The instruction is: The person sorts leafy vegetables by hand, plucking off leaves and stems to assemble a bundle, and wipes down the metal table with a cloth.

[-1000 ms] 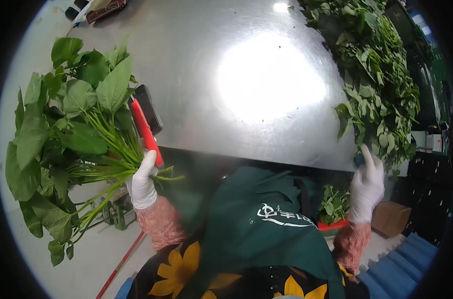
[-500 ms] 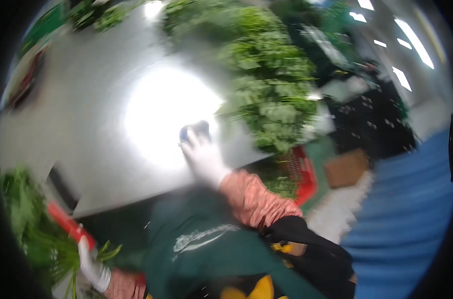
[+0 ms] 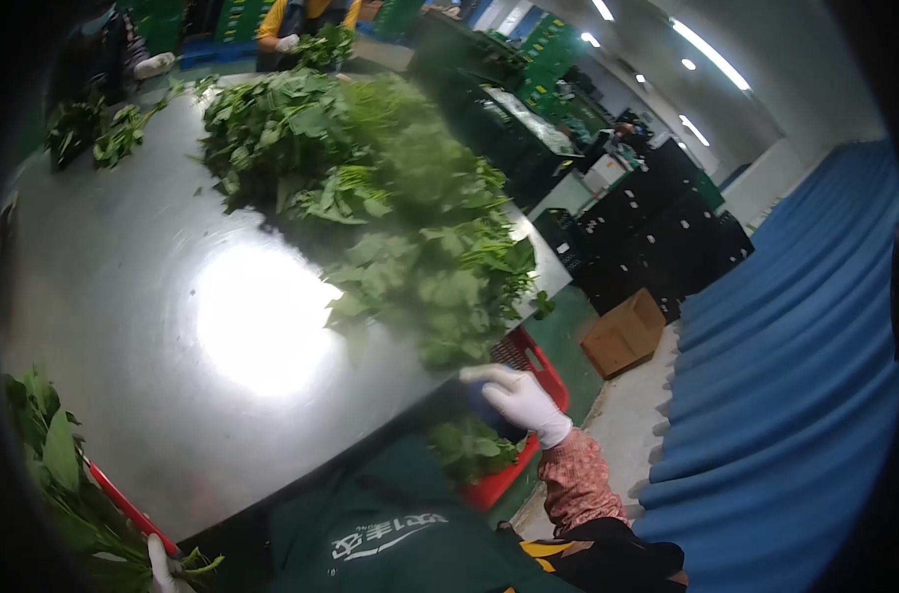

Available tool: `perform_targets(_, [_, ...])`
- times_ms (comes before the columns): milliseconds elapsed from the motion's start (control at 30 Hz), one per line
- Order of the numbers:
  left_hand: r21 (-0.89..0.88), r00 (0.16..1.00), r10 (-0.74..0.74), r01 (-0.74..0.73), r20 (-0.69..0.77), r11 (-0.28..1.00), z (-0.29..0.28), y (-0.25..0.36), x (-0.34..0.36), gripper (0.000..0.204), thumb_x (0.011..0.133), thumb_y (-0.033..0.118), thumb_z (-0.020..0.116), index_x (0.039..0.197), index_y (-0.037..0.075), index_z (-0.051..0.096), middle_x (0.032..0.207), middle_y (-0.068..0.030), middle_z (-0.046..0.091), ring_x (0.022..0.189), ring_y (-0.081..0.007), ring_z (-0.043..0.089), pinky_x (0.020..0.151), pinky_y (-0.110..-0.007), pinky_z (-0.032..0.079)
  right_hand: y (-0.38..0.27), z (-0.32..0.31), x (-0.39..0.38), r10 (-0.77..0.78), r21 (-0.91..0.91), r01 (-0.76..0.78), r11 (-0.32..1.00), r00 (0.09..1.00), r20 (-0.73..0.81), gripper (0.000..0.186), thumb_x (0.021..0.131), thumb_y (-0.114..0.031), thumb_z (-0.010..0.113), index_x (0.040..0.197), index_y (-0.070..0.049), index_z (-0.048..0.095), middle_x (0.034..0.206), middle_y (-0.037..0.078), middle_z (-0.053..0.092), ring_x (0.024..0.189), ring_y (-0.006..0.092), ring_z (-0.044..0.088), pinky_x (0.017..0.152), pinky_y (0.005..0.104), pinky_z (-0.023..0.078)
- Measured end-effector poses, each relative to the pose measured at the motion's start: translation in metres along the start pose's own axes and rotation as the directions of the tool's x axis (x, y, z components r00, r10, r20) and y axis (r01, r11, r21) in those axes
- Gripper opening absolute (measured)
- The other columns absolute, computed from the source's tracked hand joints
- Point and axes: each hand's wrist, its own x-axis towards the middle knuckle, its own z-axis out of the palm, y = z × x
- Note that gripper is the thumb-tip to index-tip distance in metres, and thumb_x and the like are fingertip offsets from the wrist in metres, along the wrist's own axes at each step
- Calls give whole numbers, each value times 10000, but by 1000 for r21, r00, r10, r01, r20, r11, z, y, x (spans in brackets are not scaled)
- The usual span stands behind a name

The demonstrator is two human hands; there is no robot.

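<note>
My left hand (image 3: 161, 563), white-gloved and partly cropped, grips a leafy bunch (image 3: 56, 465) and a long red tool (image 3: 121, 497) at the lower left. My right hand (image 3: 519, 402), also gloved, is curled on a dark blue object (image 3: 481, 405) I cannot make out, beside the metal table's (image 3: 123, 366) near edge, over a red basket (image 3: 548, 376) with greens in it. A large pile of leafy greens (image 3: 272, 138) covers the table's right side, its nearer part somewhat blurred.
Two co-workers (image 3: 306, 20) (image 3: 84, 59) handle greens across the table, near smaller bunches (image 3: 119, 136). At the right stand dark crates (image 3: 637, 247), a cardboard box (image 3: 622, 331) on the floor and a long blue draped sheet (image 3: 766, 376); green crates (image 3: 538, 54) stack behind.
The view has swung right and up, bringing co-workers and crates in. My right hand has moved off the bright middle of the table to its near edge, still with the dark object.
</note>
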Motion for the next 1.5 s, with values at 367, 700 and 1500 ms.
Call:
perform_targets(367, [-370, 864, -162, -31, -477, 928, -15, 52, -60, 375, 860, 77, 628, 1221, 26, 539, 978, 12, 594, 572, -13, 379, 509, -170, 272, -226, 149, 126, -445, 671, 222, 707, 877, 179, 355, 940, -76, 485, 1286, -7, 521, 1179, 109, 598, 1041, 174, 580, 930, 288, 453])
perform_targets(700, [-279, 731, -91, -139, -676, 950, -32, 8, -90, 385, 843, 74, 615, 1216, -5, 556, 1000, 15, 604, 571, -14, 381, 509, -190, 274, -351, 404, 127, -959, 442, 877, 190, 261, -107, 542, 758, -58, 664, 1270, -102, 493, 1114, 172, 572, 1025, 357, 556, 804, 386, 491])
perform_targets(1500, [188, 979, 6, 33, -204, 982, 51, 6, 80, 346, 741, 71, 694, 1064, -3, 594, 893, -81, 646, 740, -173, 616, 631, -320, 502, -299, 29, 78, -858, 762, -465, -451, -9, -514, 399, 935, -92, 498, 549, 3, 538, 525, 145, 531, 528, 328, 610, 695, 517, 594])
